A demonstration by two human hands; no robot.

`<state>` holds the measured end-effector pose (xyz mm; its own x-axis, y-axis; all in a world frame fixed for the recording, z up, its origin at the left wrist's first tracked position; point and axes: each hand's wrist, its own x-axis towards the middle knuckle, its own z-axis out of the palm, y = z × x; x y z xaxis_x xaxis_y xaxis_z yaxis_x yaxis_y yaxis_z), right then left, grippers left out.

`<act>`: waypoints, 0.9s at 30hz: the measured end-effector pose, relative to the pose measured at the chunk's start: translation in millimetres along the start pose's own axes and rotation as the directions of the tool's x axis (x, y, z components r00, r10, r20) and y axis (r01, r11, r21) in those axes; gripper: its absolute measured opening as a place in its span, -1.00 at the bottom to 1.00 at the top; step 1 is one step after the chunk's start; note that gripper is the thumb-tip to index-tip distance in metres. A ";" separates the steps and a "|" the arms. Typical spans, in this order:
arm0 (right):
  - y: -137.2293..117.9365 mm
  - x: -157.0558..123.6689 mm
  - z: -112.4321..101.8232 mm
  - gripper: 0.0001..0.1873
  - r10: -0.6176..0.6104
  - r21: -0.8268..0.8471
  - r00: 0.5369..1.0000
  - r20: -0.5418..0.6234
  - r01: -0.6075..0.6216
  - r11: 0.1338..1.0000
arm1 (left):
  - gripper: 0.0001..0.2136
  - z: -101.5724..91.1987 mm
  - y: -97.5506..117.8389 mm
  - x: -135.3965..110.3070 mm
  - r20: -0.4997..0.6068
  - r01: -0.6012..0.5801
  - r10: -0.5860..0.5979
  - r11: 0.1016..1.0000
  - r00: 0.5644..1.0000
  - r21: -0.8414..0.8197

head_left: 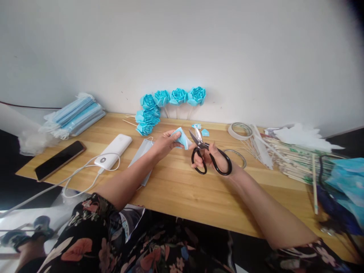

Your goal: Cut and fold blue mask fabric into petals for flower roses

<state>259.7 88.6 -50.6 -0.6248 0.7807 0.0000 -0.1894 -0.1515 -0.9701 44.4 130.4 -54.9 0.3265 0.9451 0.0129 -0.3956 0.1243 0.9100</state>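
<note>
My left hand pinches a folded piece of blue mask fabric over the middle of the table. In my right hand is a pair of scissors with black loop handles, its blades parted and pointing up and left beside the fabric. The fingers of the right hand are in and around the handles. Small blue scraps lie on the wood just beyond the blades. Under my left forearm is a flat face mask, partly hidden by the arm.
Blue fabric flowers on sticks stand and lie along the wall. At left are stacked masks, a phone and a cabled power bank. Tape rolls, bundled sticks and blue fabric occupy the wooden table's right side.
</note>
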 end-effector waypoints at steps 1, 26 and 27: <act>-1.3 0.0 -0.6 -0.24 0.007 0.010 1.000 0.003 -0.007 1.000 | -0.57 -0.5 0.0 0.2 0.003 -0.001 0.001 1.000 1.000 0.002; -14.7 4.7 0.2 -0.45 -0.363 -0.549 0.849 -0.385 0.105 0.829 | -0.62 1.0 -5.1 -1.5 0.059 0.075 -0.073 0.997 0.996 -0.032; -12.8 4.9 0.1 -0.45 -0.350 -0.543 0.862 -0.367 0.107 0.833 | -0.62 1.5 -5.4 -1.7 0.064 0.079 -0.077 0.996 0.995 -0.032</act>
<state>259.0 94.3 -38.1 -0.1946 0.9484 0.2505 0.1862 0.2864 -0.9398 47.2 127.6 -59.2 0.4098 0.9117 -0.0306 -0.3960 0.2080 0.8944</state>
